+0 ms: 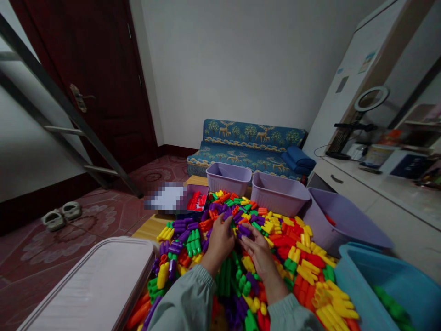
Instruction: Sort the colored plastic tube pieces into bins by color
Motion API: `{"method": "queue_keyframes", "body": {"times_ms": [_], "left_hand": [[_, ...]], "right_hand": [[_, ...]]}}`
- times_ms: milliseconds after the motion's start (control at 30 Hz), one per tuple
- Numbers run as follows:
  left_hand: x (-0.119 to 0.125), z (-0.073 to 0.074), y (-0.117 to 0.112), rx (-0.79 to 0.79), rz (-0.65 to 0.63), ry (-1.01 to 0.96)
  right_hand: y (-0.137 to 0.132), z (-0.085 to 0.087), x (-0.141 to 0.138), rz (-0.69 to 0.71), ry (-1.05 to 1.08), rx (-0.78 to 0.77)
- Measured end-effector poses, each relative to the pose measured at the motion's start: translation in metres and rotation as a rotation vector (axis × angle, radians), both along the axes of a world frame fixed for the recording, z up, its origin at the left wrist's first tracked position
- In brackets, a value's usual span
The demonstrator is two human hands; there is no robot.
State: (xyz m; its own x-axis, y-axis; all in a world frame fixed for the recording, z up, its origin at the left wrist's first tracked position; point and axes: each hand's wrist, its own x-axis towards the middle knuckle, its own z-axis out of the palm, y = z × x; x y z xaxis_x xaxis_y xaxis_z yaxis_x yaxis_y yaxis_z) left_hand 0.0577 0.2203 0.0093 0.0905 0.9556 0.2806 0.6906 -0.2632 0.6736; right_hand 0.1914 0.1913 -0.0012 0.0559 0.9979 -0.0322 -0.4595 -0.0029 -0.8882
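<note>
A wide heap of bullet-shaped plastic building blocks (193, 242) in red, yellow, green and purple covers the wooden table. Some are joined into short rows. Over the middle of the heap my left hand (221, 236) reaches forward, thumb and forefinger apart, close above purple and red pieces; I cannot make out anything in it. Just to its right, my right hand (260, 250) has its fingers curled around a purple building block (244, 230). The two hands are a short gap apart.
Lilac bins (229, 179) line the far and right sides, and a blue bin (389, 276) holding green pieces stands near right. A small box (198, 197) with red pieces sits far left. A pale lid (93, 285) lies near left. Behind is a patterned sofa (241, 147).
</note>
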Motion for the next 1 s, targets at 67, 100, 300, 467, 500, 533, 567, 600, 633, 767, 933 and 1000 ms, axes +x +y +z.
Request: {"method": "queue_keyframes", "body": {"times_ms": [67, 100, 300, 467, 500, 533, 567, 600, 633, 767, 933, 1000], "left_hand": [[0.003, 0.006, 0.009, -0.071, 0.044, 0.106], [0.005, 0.007, 0.012, -0.097, 0.051, 0.142], [0.006, 0.001, 0.019, -0.113, 0.054, 0.22], [0.003, 0.002, 0.017, -0.064, 0.011, 0.19], [0.003, 0.002, 0.017, -0.056, 0.01, 0.185], [0.003, 0.002, 0.017, -0.051, 0.012, 0.184], [0.004, 0.002, 0.018, -0.049, 0.017, 0.187], [0.004, 0.002, 0.019, -0.047, 0.025, 0.194], [0.005, 0.002, 0.02, -0.046, 0.035, 0.204], [0.007, -0.002, 0.023, -0.05, 0.05, 0.235], [0.006, -0.009, 0.026, -0.031, 0.021, 0.222], [0.005, -0.013, 0.027, -0.019, 0.029, 0.167]], "right_hand": [[0.004, -0.008, -0.001, -0.081, -0.099, 0.02], [0.006, -0.012, -0.002, -0.108, -0.138, 0.033], [0.01, -0.019, -0.005, -0.19, -0.222, 0.044], [0.006, -0.01, -0.01, -0.267, -0.256, 0.012], [0.005, -0.009, -0.011, -0.278, -0.266, 0.012], [0.004, -0.008, -0.011, -0.283, -0.277, 0.014], [0.004, -0.008, -0.011, -0.287, -0.289, 0.017], [0.004, -0.008, -0.011, -0.29, -0.302, 0.02], [0.004, -0.008, -0.011, -0.293, -0.318, 0.024], [0.005, -0.01, -0.01, -0.307, -0.381, 0.036], [0.007, -0.014, -0.011, -0.302, -0.412, 0.052], [0.007, -0.015, -0.012, -0.302, -0.404, 0.047]]}}
